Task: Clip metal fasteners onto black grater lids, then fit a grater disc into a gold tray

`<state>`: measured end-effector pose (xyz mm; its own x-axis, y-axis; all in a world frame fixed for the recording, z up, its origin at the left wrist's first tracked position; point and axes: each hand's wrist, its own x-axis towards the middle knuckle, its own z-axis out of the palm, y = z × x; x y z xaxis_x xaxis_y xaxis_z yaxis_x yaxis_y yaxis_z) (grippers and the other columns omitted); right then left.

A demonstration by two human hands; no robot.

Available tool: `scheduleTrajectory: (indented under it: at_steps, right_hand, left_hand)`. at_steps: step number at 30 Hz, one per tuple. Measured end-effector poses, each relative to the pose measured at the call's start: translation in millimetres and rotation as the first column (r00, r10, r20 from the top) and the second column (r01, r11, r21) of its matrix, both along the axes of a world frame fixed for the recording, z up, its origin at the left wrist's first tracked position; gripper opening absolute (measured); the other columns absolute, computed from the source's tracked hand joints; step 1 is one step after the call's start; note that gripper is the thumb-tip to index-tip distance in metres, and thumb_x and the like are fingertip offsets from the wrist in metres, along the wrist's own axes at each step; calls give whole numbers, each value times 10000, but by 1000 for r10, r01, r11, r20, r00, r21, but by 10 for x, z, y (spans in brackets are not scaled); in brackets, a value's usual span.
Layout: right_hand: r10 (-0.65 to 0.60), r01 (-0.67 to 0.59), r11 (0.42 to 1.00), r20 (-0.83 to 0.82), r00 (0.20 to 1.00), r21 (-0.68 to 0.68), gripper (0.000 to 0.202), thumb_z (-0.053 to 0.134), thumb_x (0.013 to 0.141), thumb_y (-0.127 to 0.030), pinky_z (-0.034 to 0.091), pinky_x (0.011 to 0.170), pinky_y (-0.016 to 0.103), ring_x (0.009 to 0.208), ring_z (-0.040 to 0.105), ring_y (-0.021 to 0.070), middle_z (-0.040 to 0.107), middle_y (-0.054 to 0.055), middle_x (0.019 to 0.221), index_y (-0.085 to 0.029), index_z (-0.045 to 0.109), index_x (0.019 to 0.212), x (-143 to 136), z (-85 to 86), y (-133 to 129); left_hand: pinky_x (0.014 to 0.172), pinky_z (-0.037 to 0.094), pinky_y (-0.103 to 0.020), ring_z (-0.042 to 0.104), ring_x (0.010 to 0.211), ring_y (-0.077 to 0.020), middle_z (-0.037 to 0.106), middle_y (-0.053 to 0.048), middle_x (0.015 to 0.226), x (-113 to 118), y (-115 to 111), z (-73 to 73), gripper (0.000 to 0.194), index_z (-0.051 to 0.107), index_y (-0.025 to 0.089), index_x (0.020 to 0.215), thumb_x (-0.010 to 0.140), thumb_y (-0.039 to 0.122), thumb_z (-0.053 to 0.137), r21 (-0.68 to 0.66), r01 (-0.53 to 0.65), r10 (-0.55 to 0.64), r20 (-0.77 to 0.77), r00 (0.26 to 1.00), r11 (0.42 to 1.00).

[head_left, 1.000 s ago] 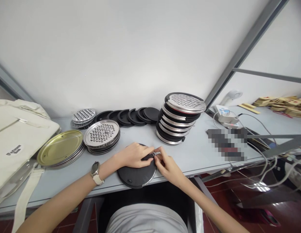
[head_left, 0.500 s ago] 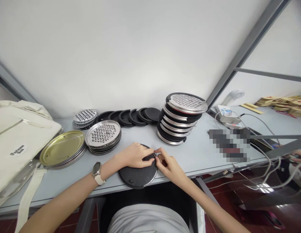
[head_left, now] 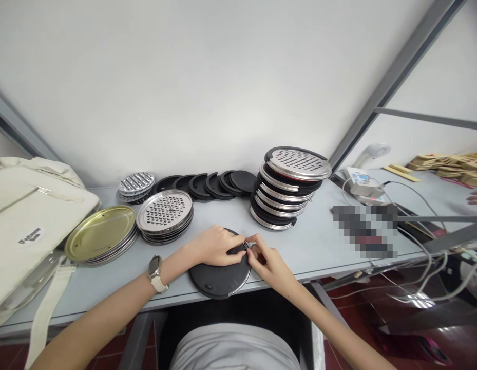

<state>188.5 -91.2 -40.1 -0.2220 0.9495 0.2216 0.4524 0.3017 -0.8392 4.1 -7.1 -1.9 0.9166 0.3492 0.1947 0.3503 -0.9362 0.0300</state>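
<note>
At the left end of the desk (head_left: 315,239) lies a cream bag (head_left: 20,210); to its right, near the front edge, is a pile of metal plates topped by a gold plate (head_left: 101,231). A stack of graters (head_left: 164,210) follows, set farther back. The left hand (head_left: 213,246) rests palm down on the black disc (head_left: 221,282); its thumb and forefinger are spread and point right, toward the disc's right rear rim. Whether its tucked fingers grip cannot be told. The disc lies flat at the middle of the desk's front edge; being round, it presents no long axis, so the rim is the reference. A small metal piece (head_left: 245,245) sits at the right rear rim, directly at the fingertips of both hands; its own axis is too small to read. The right hand (head_left: 264,259) approaches the rim from the right, thumb and forefinger pinched on this piece, and is the nearer hand. Behind and to the right, toward the desk's rear edge, stands a tall stack of rimmed graters (head_left: 286,192).
</note>
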Motion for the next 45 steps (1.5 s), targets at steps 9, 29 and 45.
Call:
scheduleTrajectory:
  at_steps: [9,29,45]
  right_hand:
    - [4,-4,1000,6,1000,-20,177,399,946,-287,302,527,221,523,347,104,322,-85,593,-195,445,1089,0,22,-3]
    - [-6,5,1000,-9,1000,-23,168,424,935,-290,300,527,213,525,325,100,307,-87,594,-200,465,1072,23,-11,10]
    - [-49,49,999,-55,997,3,98,372,985,-308,327,551,231,528,403,112,455,-65,610,-217,406,976,-21,16,-25]
  left_hand:
    - [529,332,-262,593,572,-156,639,-10,671,-3,-2,-11,205,538,195,839,900,378,468,1,-3,3,-18,1000,1000]
    - [522,327,-265,593,575,-157,642,-8,681,-9,-7,1,197,544,196,853,903,371,466,-4,11,-11,-13,1000,1000]
    - [543,325,-267,595,602,-151,630,3,687,-6,0,20,183,525,198,807,894,353,486,-24,10,-11,-24,1000,1000]
